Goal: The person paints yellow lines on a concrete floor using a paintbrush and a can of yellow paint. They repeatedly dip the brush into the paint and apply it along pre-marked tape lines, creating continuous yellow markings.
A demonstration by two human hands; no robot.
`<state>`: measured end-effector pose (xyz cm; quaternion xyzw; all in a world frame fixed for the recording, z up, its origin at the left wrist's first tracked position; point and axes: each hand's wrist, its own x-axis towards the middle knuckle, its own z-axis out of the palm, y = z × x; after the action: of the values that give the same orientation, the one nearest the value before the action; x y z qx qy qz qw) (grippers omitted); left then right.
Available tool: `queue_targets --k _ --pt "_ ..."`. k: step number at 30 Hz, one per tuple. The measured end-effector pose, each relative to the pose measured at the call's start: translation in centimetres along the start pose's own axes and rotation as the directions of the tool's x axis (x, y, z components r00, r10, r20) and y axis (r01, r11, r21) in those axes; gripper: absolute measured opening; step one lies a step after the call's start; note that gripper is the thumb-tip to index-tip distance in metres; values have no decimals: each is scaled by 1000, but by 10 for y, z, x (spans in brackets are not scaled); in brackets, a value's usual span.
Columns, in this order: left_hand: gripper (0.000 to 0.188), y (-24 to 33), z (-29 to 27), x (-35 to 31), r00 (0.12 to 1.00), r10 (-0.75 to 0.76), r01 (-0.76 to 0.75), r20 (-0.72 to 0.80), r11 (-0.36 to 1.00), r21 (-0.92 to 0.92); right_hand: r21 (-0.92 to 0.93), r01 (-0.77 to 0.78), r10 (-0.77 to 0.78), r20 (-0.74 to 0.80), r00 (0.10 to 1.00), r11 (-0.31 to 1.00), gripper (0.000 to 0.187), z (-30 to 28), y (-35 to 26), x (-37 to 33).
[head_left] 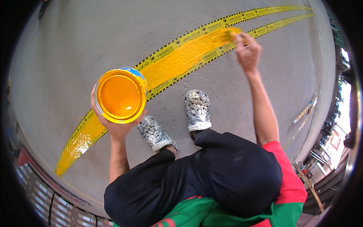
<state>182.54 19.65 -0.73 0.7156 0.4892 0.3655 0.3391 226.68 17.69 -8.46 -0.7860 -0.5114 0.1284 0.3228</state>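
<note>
My left hand is wrapped round an uncovered paint can with a yellow-smeared rim and blue on its side. Orange-yellow paint fills much of the can. At the upper right, my right hand is closed on a paintbrush, its bristles covered in yellow and touching the floor; the handle is mostly hidden by my fingers. A wet yellow painted stripe runs between two strips of yellow-and-black printed tape on the floor. Its near left end shines with reflected light.
I squat on a grey concrete floor, my patterned clogs just below the taped stripe. A thin pole lies on the floor to the right. Slatted pallets line the lower left, and assorted clutter stands at the right edge.
</note>
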Motion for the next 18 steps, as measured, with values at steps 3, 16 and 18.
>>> queue_targets --k 3,16,18 --pt "124 -2 -4 -1 1000 10 -11 15 999 32 -256 74 -78 -7 997 964 13 -7 12 22" --pt "124 -6 -29 8 998 45 -48 45 997 59 307 24 -126 316 940 951 18 82 -102 -72" --pt "122 -4 -32 11 996 77 -80 51 995 68 117 -128 94 259 961 985 22 44 -62 -37"
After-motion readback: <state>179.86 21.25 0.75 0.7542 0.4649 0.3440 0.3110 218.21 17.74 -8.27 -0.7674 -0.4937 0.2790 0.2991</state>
